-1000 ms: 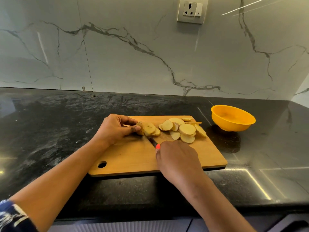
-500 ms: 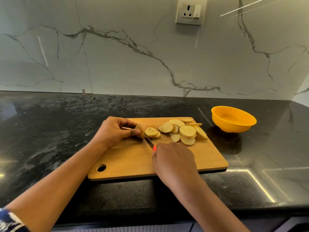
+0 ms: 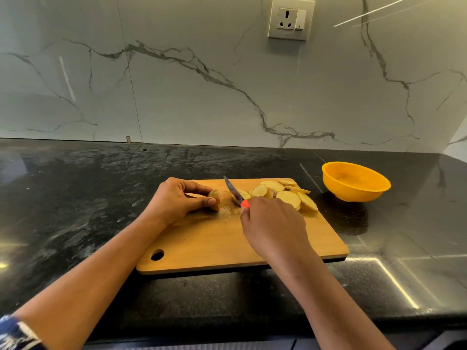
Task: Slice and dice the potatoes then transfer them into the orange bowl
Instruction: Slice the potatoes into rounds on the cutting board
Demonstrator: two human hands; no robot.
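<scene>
Head view: left hand [image 3: 177, 198] pinches potato end [image 3: 214, 197] on cutting board [image 3: 227, 243]. Right hand [image 3: 273, 226] grips knife [image 3: 233, 190], blade between the hands. Potato slices [image 3: 288, 198] lie just beyond right hand. Orange bowl [image 3: 353, 183] sits on bench [image 3: 75, 198], well right of it.

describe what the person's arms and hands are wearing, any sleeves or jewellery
The left hand and right hand are bare: no gloves, rings or watch show. Both forearms are uncovered. Only the left arm shows clothing: a blue and white patterned sleeve near the elbow, at the frame's bottom corner.
</scene>
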